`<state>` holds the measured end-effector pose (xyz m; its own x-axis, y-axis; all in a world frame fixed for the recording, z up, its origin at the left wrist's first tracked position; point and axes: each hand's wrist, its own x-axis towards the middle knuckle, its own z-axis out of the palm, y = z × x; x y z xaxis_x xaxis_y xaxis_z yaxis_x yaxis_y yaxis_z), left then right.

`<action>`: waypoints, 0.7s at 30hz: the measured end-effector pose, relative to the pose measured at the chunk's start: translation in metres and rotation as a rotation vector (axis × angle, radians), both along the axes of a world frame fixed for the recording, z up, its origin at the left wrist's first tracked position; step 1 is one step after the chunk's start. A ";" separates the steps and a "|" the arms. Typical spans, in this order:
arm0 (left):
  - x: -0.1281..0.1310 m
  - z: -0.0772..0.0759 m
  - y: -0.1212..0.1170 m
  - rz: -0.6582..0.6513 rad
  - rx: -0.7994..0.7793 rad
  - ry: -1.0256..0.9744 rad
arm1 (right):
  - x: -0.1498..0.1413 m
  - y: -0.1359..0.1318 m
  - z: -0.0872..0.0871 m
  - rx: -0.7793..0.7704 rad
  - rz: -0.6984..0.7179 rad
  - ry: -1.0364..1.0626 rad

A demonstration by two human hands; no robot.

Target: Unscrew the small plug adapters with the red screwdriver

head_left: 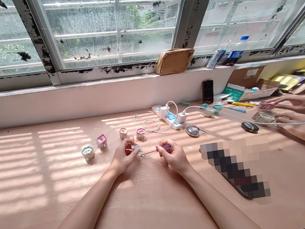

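Observation:
My left hand (125, 157) pinches a small clear-and-whitish piece (137, 147) between thumb and fingers. In my right hand (174, 155) is a screwdriver (166, 148) with a purple-red handle. Its thin shaft points left, the tip close below the clear piece; whether they touch I cannot tell. Beyond my left hand stand small clear-sided containers with coloured tops: a green one (88, 153), a pink one (102, 141), an orange one (123, 133) and a second pink one (140, 133). Part of another clear piece (130, 137) shows behind my fingers.
A power strip (174, 120) with white cables lies ahead, near a grey mouse (193, 131). Right of me are a pixelated dark phone-like object (232, 171) and a black mouse (250, 127). A co-worker's hands (296, 119) handle similar pieces. A cable crosses there.

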<state>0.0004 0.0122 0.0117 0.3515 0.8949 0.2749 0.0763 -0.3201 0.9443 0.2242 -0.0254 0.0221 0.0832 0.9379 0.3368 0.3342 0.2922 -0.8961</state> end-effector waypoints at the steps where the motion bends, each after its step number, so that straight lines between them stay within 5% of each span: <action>1: 0.000 -0.001 0.000 0.002 0.001 0.000 | 0.000 0.000 0.000 0.008 -0.005 0.005; 14: 0.000 0.000 0.000 0.007 -0.011 0.005 | 0.001 -0.001 0.006 -0.028 0.011 0.289; 21: 0.000 0.006 -0.004 -0.041 -0.069 -0.091 | 0.010 0.008 -0.002 -0.235 0.045 0.512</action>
<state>0.0004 0.0086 0.0175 0.3648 0.8980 0.2459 -0.0222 -0.2557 0.9665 0.2343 -0.0170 0.0199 0.1388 0.9893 0.0453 -0.1685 0.0687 -0.9833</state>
